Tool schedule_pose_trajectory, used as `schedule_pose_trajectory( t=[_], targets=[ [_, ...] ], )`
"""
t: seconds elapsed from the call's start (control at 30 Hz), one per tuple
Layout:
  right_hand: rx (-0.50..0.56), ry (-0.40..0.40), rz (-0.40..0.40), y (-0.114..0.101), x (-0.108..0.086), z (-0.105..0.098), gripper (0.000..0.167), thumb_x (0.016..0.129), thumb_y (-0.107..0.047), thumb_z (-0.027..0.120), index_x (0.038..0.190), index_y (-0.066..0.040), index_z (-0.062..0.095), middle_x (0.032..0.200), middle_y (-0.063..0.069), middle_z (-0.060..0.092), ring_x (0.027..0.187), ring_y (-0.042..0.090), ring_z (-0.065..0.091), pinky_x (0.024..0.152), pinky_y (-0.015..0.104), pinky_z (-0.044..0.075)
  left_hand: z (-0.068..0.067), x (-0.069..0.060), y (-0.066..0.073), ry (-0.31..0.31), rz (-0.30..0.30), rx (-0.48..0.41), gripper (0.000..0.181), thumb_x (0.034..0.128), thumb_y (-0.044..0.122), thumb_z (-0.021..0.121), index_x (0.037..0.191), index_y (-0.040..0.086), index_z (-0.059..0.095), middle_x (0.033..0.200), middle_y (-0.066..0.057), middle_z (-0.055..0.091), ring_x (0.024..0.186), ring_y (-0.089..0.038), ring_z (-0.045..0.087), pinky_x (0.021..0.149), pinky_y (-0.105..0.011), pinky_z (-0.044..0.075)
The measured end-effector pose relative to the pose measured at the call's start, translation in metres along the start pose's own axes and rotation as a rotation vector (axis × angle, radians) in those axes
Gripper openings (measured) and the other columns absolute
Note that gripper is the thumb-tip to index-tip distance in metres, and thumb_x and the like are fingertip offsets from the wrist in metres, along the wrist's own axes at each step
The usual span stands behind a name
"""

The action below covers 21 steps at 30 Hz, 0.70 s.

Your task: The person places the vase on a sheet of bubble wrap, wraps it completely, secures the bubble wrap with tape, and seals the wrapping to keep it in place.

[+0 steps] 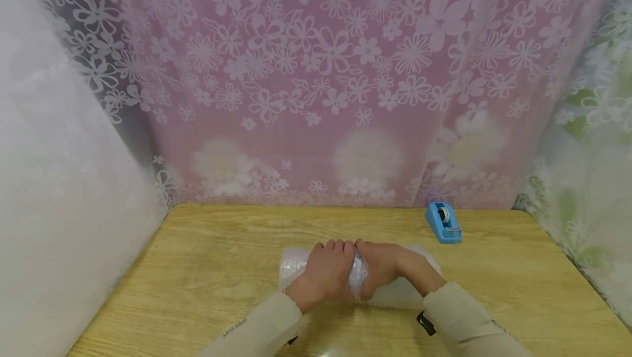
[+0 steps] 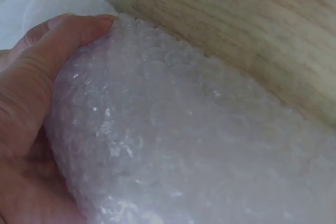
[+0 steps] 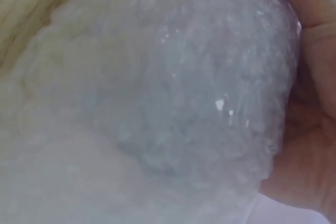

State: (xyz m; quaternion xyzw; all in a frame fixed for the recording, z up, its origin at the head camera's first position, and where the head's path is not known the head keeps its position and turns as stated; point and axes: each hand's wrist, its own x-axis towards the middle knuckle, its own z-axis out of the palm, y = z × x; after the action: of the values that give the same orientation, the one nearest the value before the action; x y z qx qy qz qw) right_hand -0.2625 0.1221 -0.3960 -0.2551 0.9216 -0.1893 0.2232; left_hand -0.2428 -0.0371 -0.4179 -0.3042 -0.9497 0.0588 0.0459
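Observation:
A rolled bundle of clear bubble wrap [image 1: 358,273] lies crosswise near the table's front, its ends sticking out past both hands. Whether anything is inside the layers cannot be seen. My left hand [image 1: 329,270] grips it just left of the middle, knuckles on top. Close beside it, my right hand [image 1: 384,265] is curled over the roll from the right. In the left wrist view, thumb and fingers [image 2: 68,35] curve round the bumpy plastic [image 2: 173,119]. The right wrist view has the wrap [image 3: 178,77] filling most of the frame, with part of that hand at the right edge.
A blue tape dispenser [image 1: 443,224] stands toward the back right of the wooden table [image 1: 212,258]. Behind the table hangs a pink flowered curtain [image 1: 316,83]. Pale sheets close off the left side [image 1: 64,170] and the right side [image 1: 587,181].

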Motion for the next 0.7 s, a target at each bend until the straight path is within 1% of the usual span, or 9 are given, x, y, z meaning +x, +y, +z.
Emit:
schedule_pose_trajectory(
  t=[0.2,0.27,0.33,0.4,0.5,0.57,0.7],
  targets=[
    [0.052,0.011,-0.013,0.004,0.002,0.003,0.078,0.055,-0.029,0.092,0.114,-0.006,0.045,0.101,0.0,0.052,0.092,0.016,0.053,0.086,0.039,0.045,-0.001,0.002,-0.001,-0.019,0.002,0.007,0.089,0.055,0.067,0.077,0.118,0.01,0.049,0.104,-0.003,0.058,0.094,-0.018,0.056,0.076,-0.036,0.047],
    [0.03,0.027,-0.002,0.005,0.001,0.005,0.082,0.055,-0.032,0.092,0.118,-0.005,0.045,0.103,0.001,0.052,0.094,0.018,0.052,0.087,0.04,0.045,-0.002,0.003,0.0,-0.026,0.003,0.016,0.09,0.0561,0.067,0.076,0.12,0.01,0.049,0.108,-0.003,0.058,0.097,-0.019,0.055,0.077,-0.037,0.047],
    [-0.012,0.06,0.012,0.005,0.0,0.007,0.09,0.056,-0.036,0.091,0.125,-0.003,0.044,0.11,0.003,0.053,0.098,0.02,0.053,0.089,0.041,0.044,-0.003,0.004,0.001,-0.031,0.005,0.024,0.092,0.0562,0.066,0.077,0.123,0.01,0.049,0.11,-0.004,0.058,0.1,-0.019,0.055,0.079,-0.037,0.047],
    [-0.081,0.106,0.026,0.005,-0.004,0.011,0.1,0.057,-0.043,0.089,0.133,0.0,0.041,0.12,0.008,0.053,0.106,0.025,0.053,0.092,0.044,0.043,-0.004,0.005,0.003,-0.039,0.008,0.027,0.094,0.0559,0.066,0.078,0.125,0.009,0.048,0.113,-0.005,0.057,0.103,-0.02,0.055,0.081,-0.038,0.046],
    [-0.175,0.187,0.027,0.004,-0.012,0.015,0.112,0.059,-0.05,0.086,0.142,0.004,0.033,0.135,0.015,0.046,0.12,0.032,0.047,0.099,0.049,0.037,-0.004,0.007,0.003,-0.061,0.006,0.015,0.096,0.0556,0.067,0.078,0.126,0.009,0.048,0.116,-0.005,0.057,0.106,-0.021,0.054,0.084,-0.04,0.046],
    [-0.236,0.246,0.007,0.002,-0.017,0.018,0.113,0.061,-0.052,0.085,0.143,0.005,0.032,0.14,0.017,0.042,0.127,0.035,0.041,0.103,0.051,0.032,-0.004,0.009,0.002,-0.086,-0.006,-0.005,0.094,0.0565,0.067,0.077,0.125,0.01,0.049,0.117,-0.005,0.058,0.106,-0.021,0.055,0.084,-0.041,0.046],
    [-0.359,0.352,-0.051,-0.001,-0.024,0.027,0.109,0.065,-0.047,0.085,0.144,0.006,0.032,0.142,0.019,0.04,0.13,0.038,0.036,0.106,0.053,0.025,-0.004,0.013,-0.002,-0.147,-0.043,-0.061,0.092,0.0572,0.068,0.078,0.125,0.012,0.05,0.116,-0.003,0.058,0.103,-0.02,0.056,0.083,-0.04,0.047]
  ],
)
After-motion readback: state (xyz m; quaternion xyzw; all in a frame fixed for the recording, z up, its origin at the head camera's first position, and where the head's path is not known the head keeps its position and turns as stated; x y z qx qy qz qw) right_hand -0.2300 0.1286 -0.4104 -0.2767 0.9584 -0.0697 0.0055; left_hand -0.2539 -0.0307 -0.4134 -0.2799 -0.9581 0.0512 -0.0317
